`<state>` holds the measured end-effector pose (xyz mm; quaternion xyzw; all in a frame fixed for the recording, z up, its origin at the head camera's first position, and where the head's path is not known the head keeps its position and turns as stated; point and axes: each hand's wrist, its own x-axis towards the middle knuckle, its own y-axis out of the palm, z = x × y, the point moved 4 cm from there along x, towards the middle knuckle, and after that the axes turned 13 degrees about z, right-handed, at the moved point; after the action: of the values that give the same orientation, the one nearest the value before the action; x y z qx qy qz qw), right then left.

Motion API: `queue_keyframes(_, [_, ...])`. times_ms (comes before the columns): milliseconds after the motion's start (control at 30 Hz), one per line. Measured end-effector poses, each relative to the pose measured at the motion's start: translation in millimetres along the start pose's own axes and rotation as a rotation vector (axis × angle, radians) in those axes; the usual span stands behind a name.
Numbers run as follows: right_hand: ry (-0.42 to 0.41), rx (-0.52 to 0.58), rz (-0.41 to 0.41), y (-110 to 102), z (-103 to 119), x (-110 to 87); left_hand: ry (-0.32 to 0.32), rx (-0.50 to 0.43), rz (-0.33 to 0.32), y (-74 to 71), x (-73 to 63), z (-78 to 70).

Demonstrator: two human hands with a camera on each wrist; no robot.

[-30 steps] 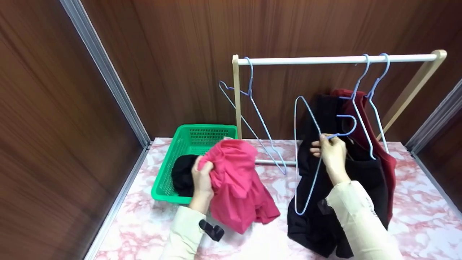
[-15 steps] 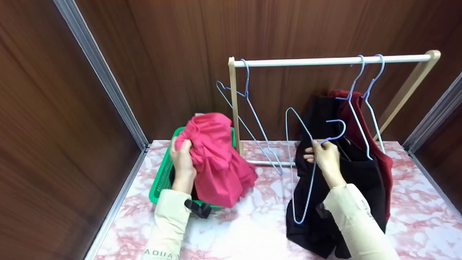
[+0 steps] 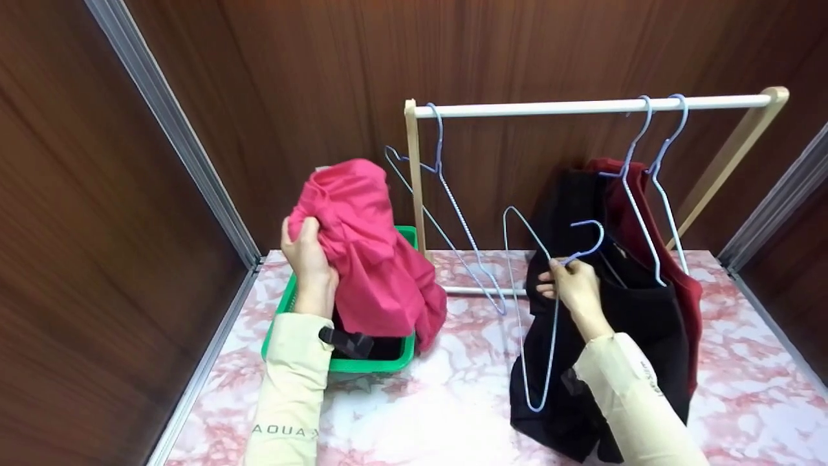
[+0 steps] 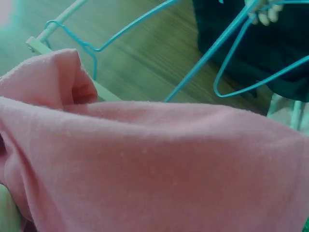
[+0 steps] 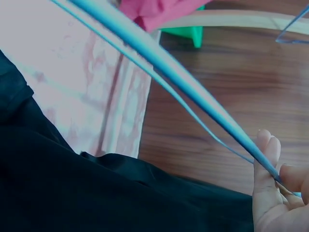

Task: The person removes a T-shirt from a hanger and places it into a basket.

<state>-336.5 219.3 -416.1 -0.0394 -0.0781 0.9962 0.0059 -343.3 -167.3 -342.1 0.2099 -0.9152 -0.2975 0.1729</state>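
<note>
A bunched pink garment (image 3: 369, 259) hangs from my left hand (image 3: 309, 262), which grips it by its upper left part above the green basket (image 3: 375, 366). The cloth fills most of the left wrist view and hides that hand's fingertips there. My right hand (image 3: 576, 288) pinches a blue wire hanger (image 3: 550, 349) near the base of its hook. This hanger carries nothing and points its hook to the right. In the right wrist view, thumb and fingers (image 5: 268, 150) close on the wire. Behind that hand hang black trousers (image 3: 640, 336), which look to be on a hanger.
A clothes rack (image 3: 530, 110) with a white bar and wooden posts stands at the back. One bare hanger (image 3: 456, 200) hangs at its left end. A dark red garment (image 3: 692, 310) hangs at the right. Dark cloth shows inside the basket. Wood-grain panels surround the marbled table (image 3: 440, 414).
My left hand has carried the pink garment up and leftward, from beside the basket to above it. My right hand, still holding the hanger, has shifted slightly left and down.
</note>
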Motion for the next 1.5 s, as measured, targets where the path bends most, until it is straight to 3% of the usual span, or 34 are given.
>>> queue_keyframes(133, [0.016,0.001,0.027,3.4,-2.6,-0.5,0.067,-0.069,-0.033,-5.1,3.9,-7.9])
queue_keyframes(367, [0.013,0.010,0.096,6.5,-2.7,-0.8,0.119,-0.168,-0.128,-22.4,10.5,-21.3])
queue_keyframes(633, [0.027,0.016,0.145,12.1,-4.3,-2.8,0.130,-0.274,-0.270,-61.5,20.0,-28.8])
queue_keyframes(800, [0.028,0.004,0.147,10.7,-2.3,-2.4,0.138,-0.292,-0.301,-78.9,22.9,-29.3])
queue_keyframes(1033, [-0.025,-0.048,0.133,12.0,6.2,-3.1,0.072,-0.184,-0.279,-87.5,21.5,-3.6])
queue_keyframes(1233, [-0.104,0.038,0.113,12.5,17.6,-4.8,-0.018,-0.052,-0.236,-88.0,21.8,19.6])
queue_keyframes(1367, [-0.146,0.111,0.120,14.6,29.1,-7.3,-0.128,0.092,-0.163,-89.3,20.3,32.1])
queue_keyframes(1500, [-0.178,0.169,0.139,18.2,44.5,-12.6,-0.194,0.178,-0.075,-89.7,19.1,42.1])
